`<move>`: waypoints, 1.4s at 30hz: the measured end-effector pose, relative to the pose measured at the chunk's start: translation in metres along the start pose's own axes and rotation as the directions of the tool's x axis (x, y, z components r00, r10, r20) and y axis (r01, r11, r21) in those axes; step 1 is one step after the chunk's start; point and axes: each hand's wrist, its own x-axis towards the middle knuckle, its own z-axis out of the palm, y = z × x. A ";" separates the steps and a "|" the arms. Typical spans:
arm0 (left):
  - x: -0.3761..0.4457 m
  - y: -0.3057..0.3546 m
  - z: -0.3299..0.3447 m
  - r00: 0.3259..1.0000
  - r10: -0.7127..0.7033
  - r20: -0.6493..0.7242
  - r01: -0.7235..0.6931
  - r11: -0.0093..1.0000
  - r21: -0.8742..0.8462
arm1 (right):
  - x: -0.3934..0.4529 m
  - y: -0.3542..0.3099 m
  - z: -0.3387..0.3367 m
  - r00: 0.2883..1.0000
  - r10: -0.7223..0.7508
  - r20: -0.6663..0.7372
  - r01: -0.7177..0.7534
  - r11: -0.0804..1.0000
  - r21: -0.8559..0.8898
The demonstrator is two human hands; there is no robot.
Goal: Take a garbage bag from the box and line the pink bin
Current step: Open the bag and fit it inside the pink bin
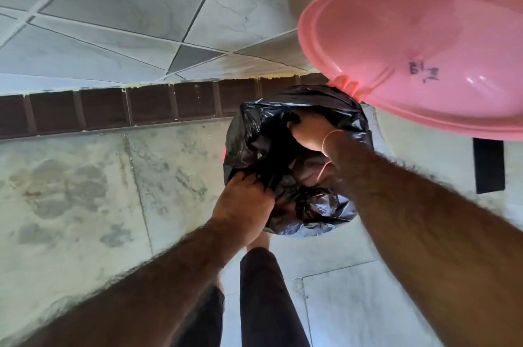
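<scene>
Pink bin lid point(418, 44) is swung up and open at upper right, so the bin mouth below is reachable. Black garbage bag point(283, 160) is draped over the bin on the tiled floor point(85, 177), hiding nearly all of it. Its near edge is clenched by the left hand point(243, 205), seemingly to anchor it. Inside, the right hand point(310, 131) is closed on plastic, apparently pressing the lining down.

Our forearms are bare and hairy, with no sleeves. A thin bracelet point(329, 136) circles our right wrist, and we wear dark trousers point(266, 298).
</scene>
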 end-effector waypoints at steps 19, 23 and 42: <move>0.010 -0.041 -0.022 0.970 -0.174 -0.171 0.183 0.982 0.041 | -0.089 0.066 0.074 0.964 -0.150 0.218 0.220 0.911 -0.347; 0.003 -0.043 -0.014 0.970 -0.186 -0.156 0.192 0.981 0.028 | -0.088 0.063 0.072 0.969 -0.131 0.208 0.184 0.948 -0.260; 0.010 -0.052 -0.025 0.971 -0.180 -0.158 0.172 0.983 -0.065 | -0.042 0.034 0.001 0.956 0.270 -0.116 -0.182 0.854 0.488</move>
